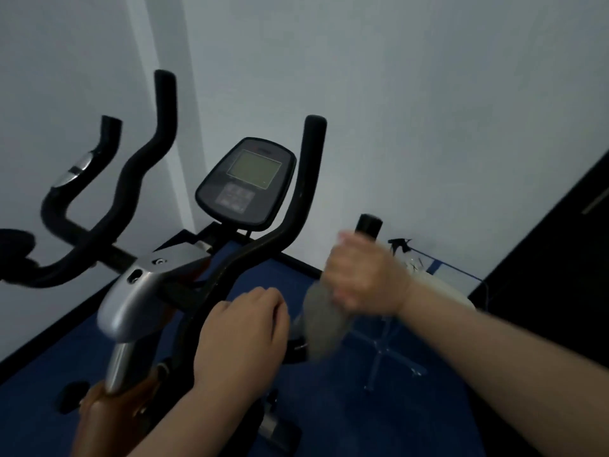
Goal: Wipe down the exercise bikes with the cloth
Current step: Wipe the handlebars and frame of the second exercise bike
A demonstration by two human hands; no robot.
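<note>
Head view: the right hand (364, 275) and the grey cloth (321, 321) are smeared by motion blur, so the cloth's outline is soft. The right handlebar grip (369, 225) is seen only at its black tip above the fist; the rest is hidden by the hand. The exercise bike (138, 291) is cut off at the lower edge, and its seat is not seen. A spray bottle (400, 247) behind the right wrist is dim and partly covered.

Open blue floor (329, 417) lies below and to the right of the bike. A pale wall (428, 110) stands close behind the console (247, 183). A dark panel (560, 258) bounds the right side. A thin-legged stand (382, 351) is near the right forearm.

The right fingers are clamped round the grip, with the cloth bunched under them and hanging below the fist. The left hand (242, 334) rests on the curved left handlebar (211, 291); its fingers (270, 301) are curled together over the bar, apart from the cloth, which hangs just beside them.
</note>
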